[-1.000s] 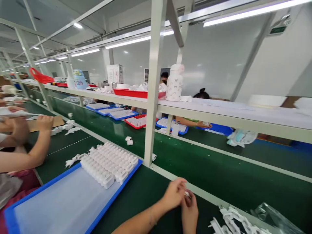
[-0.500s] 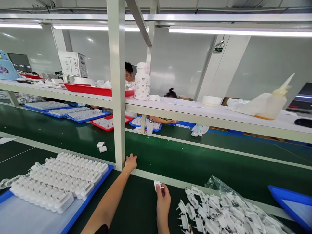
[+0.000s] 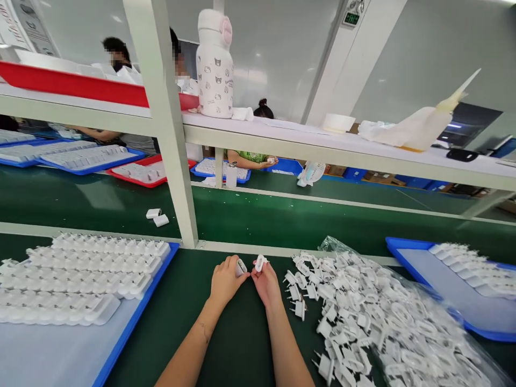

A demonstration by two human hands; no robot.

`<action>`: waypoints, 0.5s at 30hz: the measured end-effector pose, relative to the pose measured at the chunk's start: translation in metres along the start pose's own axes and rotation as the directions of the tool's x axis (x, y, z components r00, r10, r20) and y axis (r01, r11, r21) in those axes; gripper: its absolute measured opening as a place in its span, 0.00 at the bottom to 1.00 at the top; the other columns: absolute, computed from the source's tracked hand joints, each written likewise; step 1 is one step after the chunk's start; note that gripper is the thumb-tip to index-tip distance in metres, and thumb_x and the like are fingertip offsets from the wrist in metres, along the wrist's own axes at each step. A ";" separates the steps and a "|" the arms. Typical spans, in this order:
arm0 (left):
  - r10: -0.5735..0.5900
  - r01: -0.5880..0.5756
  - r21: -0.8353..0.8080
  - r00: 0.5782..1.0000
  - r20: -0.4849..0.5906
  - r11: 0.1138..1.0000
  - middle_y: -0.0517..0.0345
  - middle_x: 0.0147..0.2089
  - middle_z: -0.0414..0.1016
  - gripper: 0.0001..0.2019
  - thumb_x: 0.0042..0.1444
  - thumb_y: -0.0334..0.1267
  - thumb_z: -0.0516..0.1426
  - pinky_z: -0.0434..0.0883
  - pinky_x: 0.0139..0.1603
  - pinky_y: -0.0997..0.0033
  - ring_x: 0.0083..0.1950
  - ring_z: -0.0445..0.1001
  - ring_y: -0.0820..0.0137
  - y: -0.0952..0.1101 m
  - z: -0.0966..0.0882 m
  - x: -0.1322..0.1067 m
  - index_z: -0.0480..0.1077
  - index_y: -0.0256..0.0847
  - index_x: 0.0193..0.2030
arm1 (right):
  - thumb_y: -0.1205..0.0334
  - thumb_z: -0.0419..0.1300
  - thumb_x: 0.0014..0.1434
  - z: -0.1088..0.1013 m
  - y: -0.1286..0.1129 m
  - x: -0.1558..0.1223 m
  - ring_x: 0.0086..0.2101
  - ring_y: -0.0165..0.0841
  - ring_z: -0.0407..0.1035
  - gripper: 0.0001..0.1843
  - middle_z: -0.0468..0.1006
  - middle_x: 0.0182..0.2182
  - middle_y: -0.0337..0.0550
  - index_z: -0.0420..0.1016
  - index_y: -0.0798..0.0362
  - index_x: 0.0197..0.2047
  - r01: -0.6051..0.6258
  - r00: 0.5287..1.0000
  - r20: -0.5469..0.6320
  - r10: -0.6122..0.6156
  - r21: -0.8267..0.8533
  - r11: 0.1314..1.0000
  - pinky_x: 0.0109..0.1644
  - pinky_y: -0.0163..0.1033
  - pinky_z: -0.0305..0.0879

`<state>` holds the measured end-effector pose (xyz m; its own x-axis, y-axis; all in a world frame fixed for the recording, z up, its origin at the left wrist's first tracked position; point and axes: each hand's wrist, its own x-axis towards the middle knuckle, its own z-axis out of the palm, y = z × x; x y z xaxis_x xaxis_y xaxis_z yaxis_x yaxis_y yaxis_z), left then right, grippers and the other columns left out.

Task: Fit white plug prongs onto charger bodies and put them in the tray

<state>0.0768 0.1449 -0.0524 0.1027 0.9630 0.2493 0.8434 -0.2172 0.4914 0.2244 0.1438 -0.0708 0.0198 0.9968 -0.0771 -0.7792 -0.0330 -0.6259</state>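
Observation:
My left hand [image 3: 224,278] is closed around a white charger housing [image 3: 241,267], its open end turned toward my right hand. Between the fingertips of my right hand [image 3: 266,284] is a white plug cover [image 3: 260,262] with an oval face. The two pieces are close together but apart, above the dark green bench. To the right lies a heap of loose white plug covers [image 3: 350,317] with metal pins, spilling from a clear plastic bag [image 3: 336,244]. On the left, rows of white chargers [image 3: 92,269] stand pins up in a blue tray [image 3: 139,317].
Two white housings [image 3: 161,220] lie on the green conveyor belt [image 3: 258,220] beyond the bench. A metal post [image 3: 177,161] rises ahead and carries a shelf with a patterned bottle [image 3: 215,80]. Another blue tray [image 3: 415,269] sits at right. Co-workers are across the belt.
My left hand has come back from beside the post toward my right hand and now holds a charger housing. My right hand still holds its plug cover. The view has tilted down and shifted right.

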 end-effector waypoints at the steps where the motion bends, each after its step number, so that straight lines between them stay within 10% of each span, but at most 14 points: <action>1: 0.016 -0.016 -0.006 1.000 0.016 1.000 0.52 0.46 0.70 0.19 0.52 0.45 0.58 0.63 0.51 0.57 0.49 0.68 0.58 -0.002 0.001 0.001 0.64 0.41 0.49 | 0.56 0.68 0.48 0.000 0.000 -0.001 0.27 0.28 0.67 0.13 0.77 0.33 0.42 0.73 0.53 0.34 -0.001 1.000 -0.005 0.001 -0.005 1.000 0.36 0.37 0.66; 6: 0.219 -0.151 -0.262 0.942 0.255 0.953 0.51 0.55 0.66 0.23 0.53 0.38 0.56 0.61 0.56 0.62 0.58 0.62 0.61 -0.023 -0.003 0.009 0.61 0.44 0.57 | 0.59 0.68 0.48 0.003 0.004 -0.001 0.27 0.27 0.67 0.12 0.76 0.33 0.43 0.72 0.54 0.34 0.012 0.999 -0.034 -0.013 -0.032 0.999 0.35 0.35 0.64; 11: 0.217 -0.177 -0.188 0.951 0.219 0.966 0.51 0.58 0.62 0.28 0.48 0.39 0.60 0.59 0.57 0.51 0.59 0.58 0.54 -0.030 -0.002 0.014 0.62 0.47 0.58 | 0.58 0.67 0.48 0.002 0.006 0.004 0.28 0.29 0.67 0.12 0.76 0.33 0.41 0.72 0.52 0.34 0.055 0.992 -0.110 -0.063 -0.072 0.996 0.35 0.37 0.65; 15: 0.252 -0.129 -0.442 0.939 0.233 0.888 0.53 0.51 0.67 0.17 0.52 0.36 0.55 0.62 0.56 0.57 0.52 0.64 0.61 -0.028 -0.002 0.020 0.68 0.44 0.50 | 0.55 0.66 0.49 0.001 0.006 0.005 0.27 0.28 0.66 0.12 0.75 0.33 0.40 0.72 0.51 0.35 0.063 0.988 -0.136 -0.073 -0.076 0.995 0.34 0.37 0.66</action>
<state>0.0546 0.1701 -0.0596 0.4316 0.8870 0.1639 0.5027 -0.3874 0.7728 0.2192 0.1486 -0.0735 0.1613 0.9775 -0.1360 -0.7266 0.0244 -0.6866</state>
